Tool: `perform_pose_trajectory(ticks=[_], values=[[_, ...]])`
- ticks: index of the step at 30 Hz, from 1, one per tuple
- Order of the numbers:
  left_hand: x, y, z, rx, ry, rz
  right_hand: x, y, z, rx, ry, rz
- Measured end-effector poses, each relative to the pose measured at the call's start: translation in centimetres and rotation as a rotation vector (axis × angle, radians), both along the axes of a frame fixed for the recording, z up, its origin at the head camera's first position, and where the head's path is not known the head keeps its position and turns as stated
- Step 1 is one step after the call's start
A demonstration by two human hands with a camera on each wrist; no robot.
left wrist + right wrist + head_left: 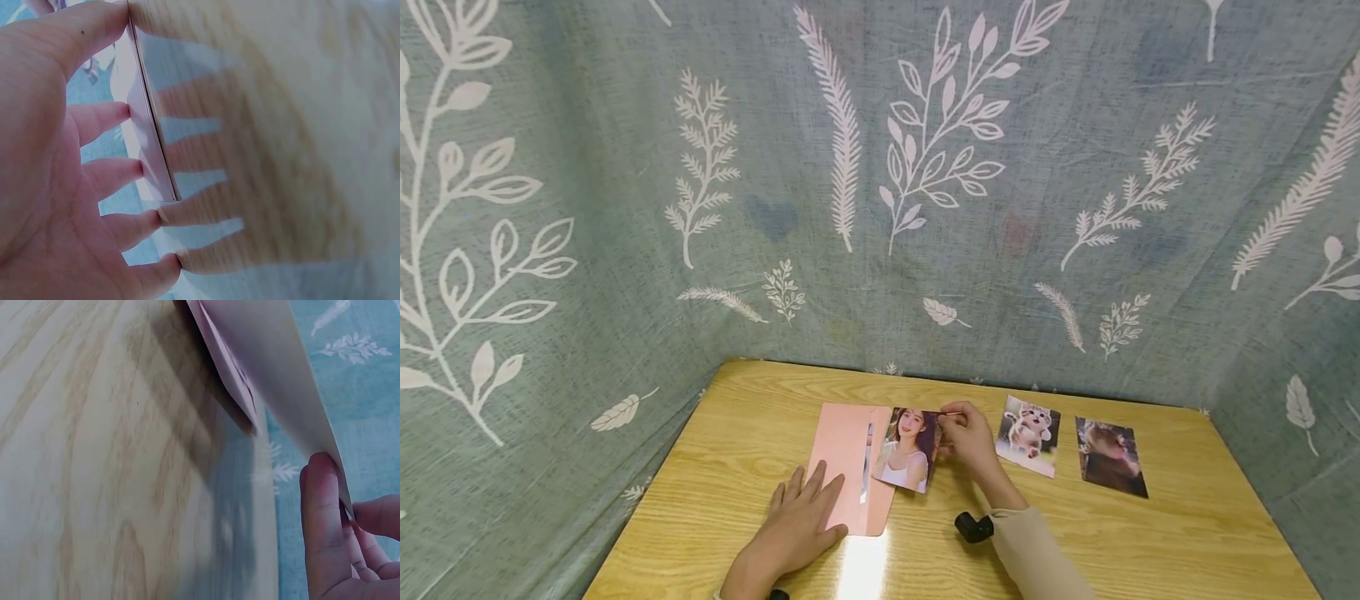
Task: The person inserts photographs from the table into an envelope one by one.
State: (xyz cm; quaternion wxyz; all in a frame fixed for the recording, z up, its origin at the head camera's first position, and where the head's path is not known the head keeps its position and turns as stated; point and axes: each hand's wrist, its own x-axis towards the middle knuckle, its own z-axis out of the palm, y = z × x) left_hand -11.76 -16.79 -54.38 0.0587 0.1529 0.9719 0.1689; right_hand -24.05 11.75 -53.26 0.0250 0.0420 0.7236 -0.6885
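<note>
A pink envelope (837, 442) lies on the table, with a strip of a picture (866, 467) showing at its opening on the right side. My left hand (801, 521) rests on the envelope's lower left part with the fingers spread. In the left wrist view several fingertips touch the envelope's surface (145, 144). Between thumb and fingers my right hand (968, 442) pinches the right edge of a portrait photo (906, 458) of a person in a white top. That photo is tilted and overlaps the envelope's right edge; its pale back (269, 362) shows in the right wrist view.
To the right of my right hand lie a kitten photo (1028, 435) and a darker animal photo (1111, 457) on the wooden table (730, 467). A patterned grey-green cloth (820, 317) hangs behind and at both sides. A black device (973, 527) sits at my right wrist.
</note>
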Motion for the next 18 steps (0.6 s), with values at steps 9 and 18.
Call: perform_pose_trajectory(ticks=[9,18], values=[[-0.1,0.0,-0.2,-0.004,0.010,0.004,-0.1,-1.0,-0.4,0.023,-0.006,0.031],[-0.1,0.0,-0.3,-0.001,0.034,-0.003,-0.5,-2.0,-1.1,0.039,-0.026,0.062]])
